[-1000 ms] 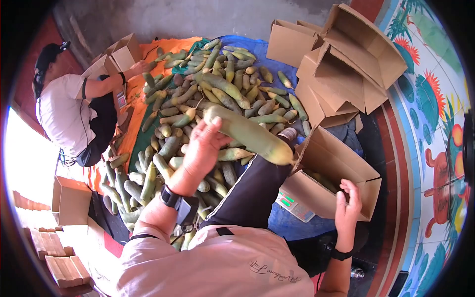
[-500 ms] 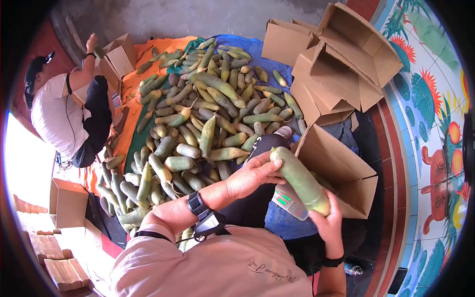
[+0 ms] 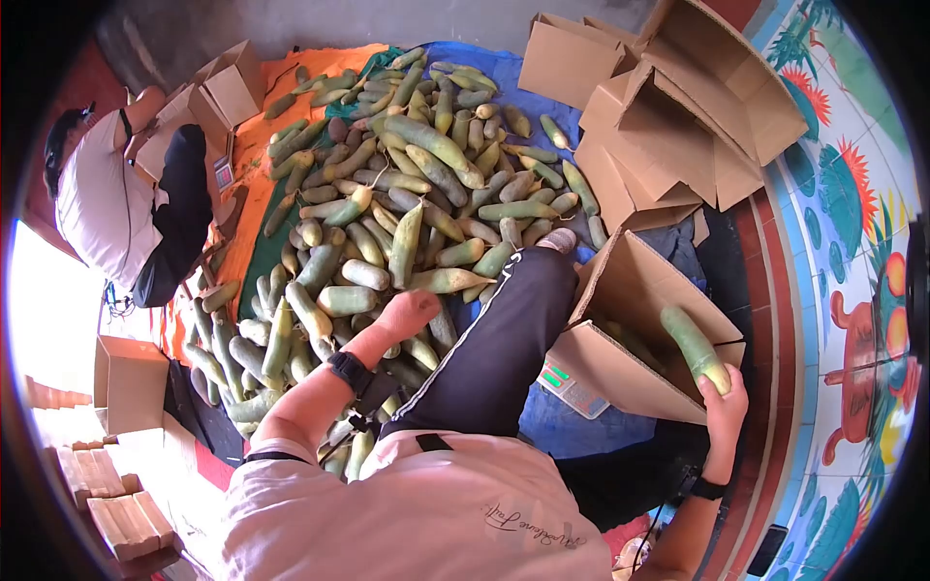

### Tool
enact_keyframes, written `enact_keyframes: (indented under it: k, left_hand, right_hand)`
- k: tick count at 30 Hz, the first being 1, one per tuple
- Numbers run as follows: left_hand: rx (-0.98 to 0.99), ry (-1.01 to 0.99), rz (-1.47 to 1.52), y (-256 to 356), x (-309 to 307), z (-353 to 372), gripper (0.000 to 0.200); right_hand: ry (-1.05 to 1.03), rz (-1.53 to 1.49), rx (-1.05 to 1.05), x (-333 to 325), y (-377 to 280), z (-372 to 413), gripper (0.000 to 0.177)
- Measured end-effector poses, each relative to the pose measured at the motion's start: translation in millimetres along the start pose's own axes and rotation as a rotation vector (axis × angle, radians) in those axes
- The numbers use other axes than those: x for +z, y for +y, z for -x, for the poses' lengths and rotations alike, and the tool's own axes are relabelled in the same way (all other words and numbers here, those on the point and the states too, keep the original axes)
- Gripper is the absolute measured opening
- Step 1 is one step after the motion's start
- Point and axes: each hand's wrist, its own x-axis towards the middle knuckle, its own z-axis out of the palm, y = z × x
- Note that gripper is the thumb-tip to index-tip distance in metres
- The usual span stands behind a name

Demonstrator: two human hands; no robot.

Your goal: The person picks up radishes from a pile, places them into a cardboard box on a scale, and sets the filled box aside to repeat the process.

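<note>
Box (image 3: 610,373) stands open; right hand (image 3: 727,407) clasps a gourd (image 3: 693,347) over its near rim. Left of the box, left hand (image 3: 407,312) touches the pile (image 3: 436,194), fingers hidden, grip unclear.

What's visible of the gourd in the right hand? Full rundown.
The gourd is long and cylindrical, smooth-skinned, dull green along most of its length and yellowish at the lower end. It is tilted, upper end pointing into the open cardboard box, lower end gripped by the right hand at the box's near edge. Only that hand visibly touches it; contact with the box cannot be told.
</note>
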Motion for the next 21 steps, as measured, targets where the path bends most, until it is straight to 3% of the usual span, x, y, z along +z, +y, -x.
enact_keyframes:
  k: [1,2,4,5,7,8,11,14,16,21]
  left_hand:
    - [-0.071,-0.134,-0.087,-25.1,9.5,-0.4,0.028]
    - [-0.074,-0.137,-0.083,-56.4,23.5,-1.4,0.028]
    - [0.146,-0.356,-0.398,-104.6,50.2,4.0,0.035]
    - [0.140,-0.357,-0.393,-93.9,51.4,14.7,0.035]
    - [-0.191,-0.278,-0.479,-72.3,52.9,32.6,0.044]
    - [-0.218,-0.376,-0.513,-76.9,55.7,32.4,0.051]
    - [-0.094,-0.365,-0.648,-99.4,70.2,45.9,0.053]
    - [-0.044,-0.480,-0.786,-107.6,71.9,49.3,0.056]
    - [-0.025,-0.466,-0.801,-111.7,73.0,51.8,0.060]
    - [-0.057,-0.428,-0.847,-100.6,64.2,56.9,0.061]
  right_hand:
    - [-0.005,0.004,0.000,3.2,5.4,-6.4,0.039]
    - [-0.059,0.043,0.032,6.9,8.6,-13.1,0.038]
    - [-0.119,0.086,0.065,17.8,16.8,-25.9,0.038]
    - [-0.158,0.146,0.036,25.4,20.7,-32.7,0.037]
    - [-0.205,0.210,0.005,35.4,15.7,-42.3,0.036]
    - [-0.262,0.097,0.039,42.1,6.5,-45.0,0.036]
    - [-0.335,-0.059,0.034,60.3,17.7,-54.4,0.035]
    - [-0.255,-0.009,0.050,70.8,37.1,-60.0,0.031]
    - [-0.154,0.212,-0.129,66.5,49.8,-58.8,0.026]
    - [-0.113,0.215,-0.127,57.9,27.0,-28.7,0.023]
